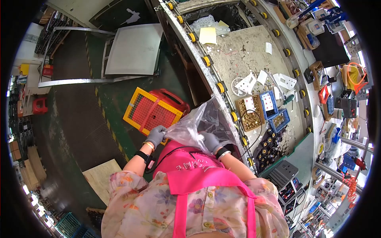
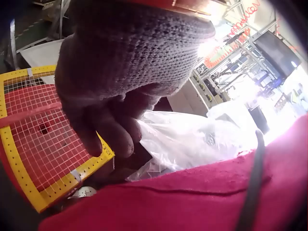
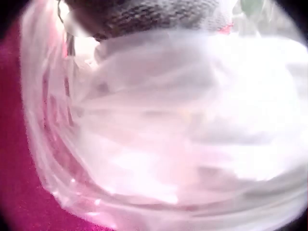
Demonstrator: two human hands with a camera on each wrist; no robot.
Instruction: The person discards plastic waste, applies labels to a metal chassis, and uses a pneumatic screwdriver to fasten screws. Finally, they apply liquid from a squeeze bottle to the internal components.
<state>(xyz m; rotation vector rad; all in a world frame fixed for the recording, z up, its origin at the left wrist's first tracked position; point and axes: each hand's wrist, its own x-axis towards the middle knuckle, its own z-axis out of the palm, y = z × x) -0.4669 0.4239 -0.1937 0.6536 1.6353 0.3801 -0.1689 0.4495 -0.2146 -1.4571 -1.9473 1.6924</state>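
A clear plastic bag (image 1: 185, 127) is stretched between both gloved hands in front of the pink apron (image 1: 180, 160). At the bag's left edge, my left hand (image 1: 156, 135) in a grey knit glove pinches the film. In the left wrist view its fingers (image 2: 120, 132) curl down at the side of the bag (image 2: 180, 137). My right hand (image 1: 209, 142), also gloved, is at the bag's right part. Film covers its fingers in the right wrist view, so I cannot tell how they lie; only the glove's back (image 3: 154, 17) shows above the bag (image 3: 139, 144).
A yellow-framed red mesh panel (image 1: 152, 112) rests on a red stool (image 1: 172, 101) ahead on the left. To the right runs a roller-edged workbench (image 1: 238, 51) with a box of brass parts (image 1: 251, 119), blue bins (image 1: 279, 121) and black round parts (image 1: 268, 146).
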